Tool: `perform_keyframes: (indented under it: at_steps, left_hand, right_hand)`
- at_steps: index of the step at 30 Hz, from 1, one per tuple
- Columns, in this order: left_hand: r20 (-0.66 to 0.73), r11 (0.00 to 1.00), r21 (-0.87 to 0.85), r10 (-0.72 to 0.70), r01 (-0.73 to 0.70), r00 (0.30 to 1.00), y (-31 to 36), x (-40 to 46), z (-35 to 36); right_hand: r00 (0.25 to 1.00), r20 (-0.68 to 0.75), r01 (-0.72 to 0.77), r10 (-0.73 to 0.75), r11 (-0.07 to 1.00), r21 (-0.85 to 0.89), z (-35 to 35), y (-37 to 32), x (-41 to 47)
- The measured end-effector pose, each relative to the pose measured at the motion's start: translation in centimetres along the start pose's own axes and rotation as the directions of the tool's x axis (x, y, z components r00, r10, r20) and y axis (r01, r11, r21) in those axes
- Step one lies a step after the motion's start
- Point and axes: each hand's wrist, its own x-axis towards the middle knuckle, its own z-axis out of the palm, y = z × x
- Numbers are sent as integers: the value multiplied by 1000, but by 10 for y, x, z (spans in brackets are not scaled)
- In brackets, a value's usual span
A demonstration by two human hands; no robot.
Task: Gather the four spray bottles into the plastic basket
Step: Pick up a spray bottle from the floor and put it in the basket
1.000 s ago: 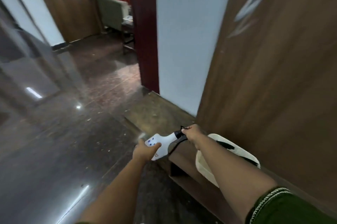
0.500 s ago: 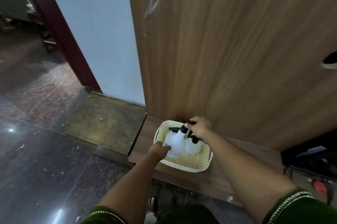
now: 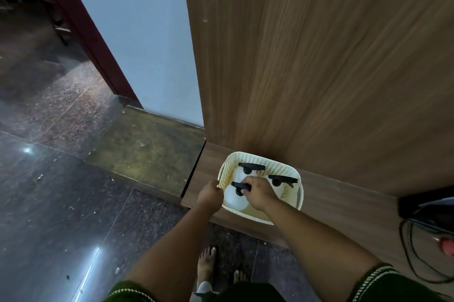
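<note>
No brand name or label can be read on any of the bottles; the only marking in view is a pale scrawl high on the wood-grain panel, too cut off to make out. The right hand reaches down into the plastic basket, its fingers curled round the black trigger head of the near spray bottle, whose white body stands just left of that hand. The left hand is at the basket's left rim with fingers curled; whether it grips the rim cannot be told. Beyond the right hand, two more spray bottles stand in the basket, the far-left spray bottle and the far-right spray bottle, each showing a black head over a white body. A fourth bottle cannot be made out. The basket sits on a low wooden ledge at the foot of the panel. Left of the hands lies a dark, speckled polished floor with light glints, a dull greenish slab, a pale blue wall and a dark red door frame. Black cables trail to the right of the hands.
</note>
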Motion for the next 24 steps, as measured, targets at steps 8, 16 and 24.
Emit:
perform_keyframes:
  at_steps: [8, 16, 24]
  left_hand:
    - [43, 998, 47, 46, -48, 998, -7, 15, 0]
    - [171, 961, 220, 133, -170, 976, -5, 26, 8]
    - [190, 896, 343, 226, -281, 955, 8, 36, 11]
  right_hand:
    - [1000, 7, -18, 19, 1000, -24, 24, 3, 13]
    - [999, -11, -49, 48, 999, -22, 33, 3, 18]
    - [998, -40, -43, 43, 999, 6, 35, 15, 22]
